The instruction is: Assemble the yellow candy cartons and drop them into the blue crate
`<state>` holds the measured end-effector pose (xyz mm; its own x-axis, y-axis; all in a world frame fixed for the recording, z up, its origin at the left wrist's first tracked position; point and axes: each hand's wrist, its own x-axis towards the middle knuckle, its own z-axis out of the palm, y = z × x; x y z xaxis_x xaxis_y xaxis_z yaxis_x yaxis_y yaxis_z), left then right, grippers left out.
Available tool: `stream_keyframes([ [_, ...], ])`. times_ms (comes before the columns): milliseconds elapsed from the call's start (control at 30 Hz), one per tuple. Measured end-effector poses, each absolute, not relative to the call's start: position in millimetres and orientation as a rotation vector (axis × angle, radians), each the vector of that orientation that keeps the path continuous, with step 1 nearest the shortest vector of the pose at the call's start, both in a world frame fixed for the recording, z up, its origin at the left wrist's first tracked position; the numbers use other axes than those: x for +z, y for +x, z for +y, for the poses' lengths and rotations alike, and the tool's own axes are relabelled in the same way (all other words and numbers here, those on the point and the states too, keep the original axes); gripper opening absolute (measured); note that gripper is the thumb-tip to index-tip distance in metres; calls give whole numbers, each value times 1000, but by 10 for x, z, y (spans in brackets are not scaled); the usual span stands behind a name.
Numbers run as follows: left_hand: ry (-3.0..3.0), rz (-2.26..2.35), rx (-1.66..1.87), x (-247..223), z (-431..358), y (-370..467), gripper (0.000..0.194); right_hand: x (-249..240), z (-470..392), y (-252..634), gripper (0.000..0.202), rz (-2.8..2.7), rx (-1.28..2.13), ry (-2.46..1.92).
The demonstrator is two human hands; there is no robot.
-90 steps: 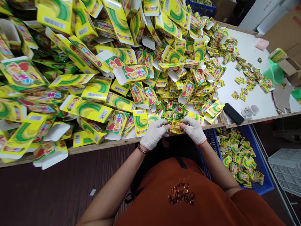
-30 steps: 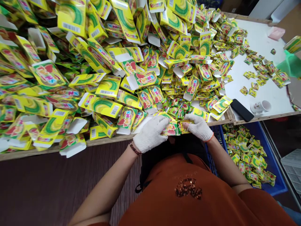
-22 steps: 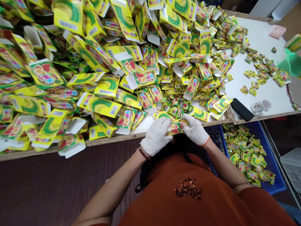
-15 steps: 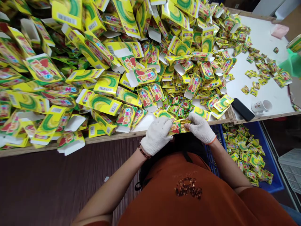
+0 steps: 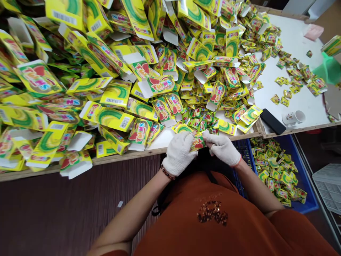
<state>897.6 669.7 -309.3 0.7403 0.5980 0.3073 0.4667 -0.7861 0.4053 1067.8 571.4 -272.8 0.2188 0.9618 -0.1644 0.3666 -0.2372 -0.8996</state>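
My left hand (image 5: 179, 152), in a white knit glove, is closed around a small yellow and green box (image 5: 198, 141) just off the table's front edge. The fingers of my right hand (image 5: 222, 147), gloved too, are pressed together at the box's right end, by its white flap. Small green wrapped sweets (image 5: 200, 121) lie on the table just beyond the box. A large heap of similar cartons (image 5: 108, 115) spreads to the left and behind, some with open white flaps.
A black phone (image 5: 272, 121) and a white mug (image 5: 293, 117) stand near the table's right front edge. Loose packets (image 5: 295, 83) lie behind them. Below, a blue crate (image 5: 306, 190) holds many packets. The wooden table edge (image 5: 128, 156) runs before me.
My right hand has turned, its fingertips now at the box's end, where a white flap shows. My left hand still holds the box. The whole view has shifted slightly.
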Motion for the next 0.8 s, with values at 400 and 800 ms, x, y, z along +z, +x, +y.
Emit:
stream_keyframes([
  [400,1666,769,516,-3097,6419,9008,40,-2728,5812,10782,17,-1565,905,-1652],
  [800,1034,743,473,-3264,6239,8927,63,-3126,5417,10560,31,-1020,886,-1764],
])
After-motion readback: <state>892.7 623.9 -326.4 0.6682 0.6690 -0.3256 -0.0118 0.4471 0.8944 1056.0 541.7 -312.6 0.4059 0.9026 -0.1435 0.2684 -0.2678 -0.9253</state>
